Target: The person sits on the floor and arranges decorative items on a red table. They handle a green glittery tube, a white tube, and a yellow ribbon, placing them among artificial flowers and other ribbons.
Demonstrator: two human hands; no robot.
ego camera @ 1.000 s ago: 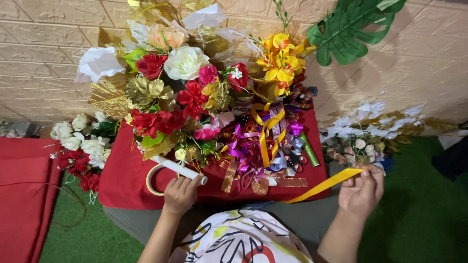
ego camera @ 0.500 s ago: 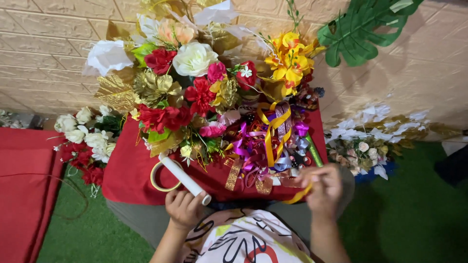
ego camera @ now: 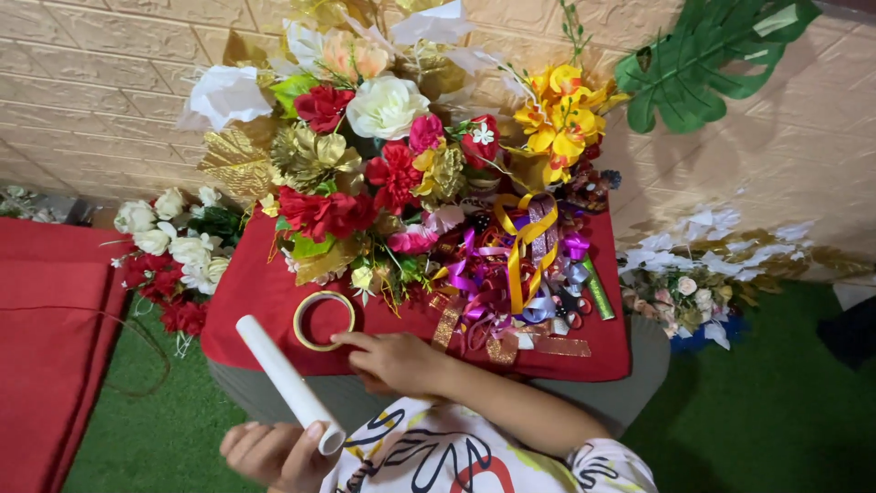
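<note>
While my left hand [ego camera: 274, 454] is keeping its grip clamped around the lower end of a white tube [ego camera: 287, 382], which is tilting up toward the red cloth [ego camera: 255, 292], my right hand [ego camera: 394, 361] is crossing over with fingers loosely apart, its forefinger touching the tape ring [ego camera: 323, 320]. That ring is lying flat on the cloth-covered surface, just in front of the artificial flowers [ego camera: 383, 164]. Curled ribbons [ego camera: 516, 265] are piling up to its right.
</note>
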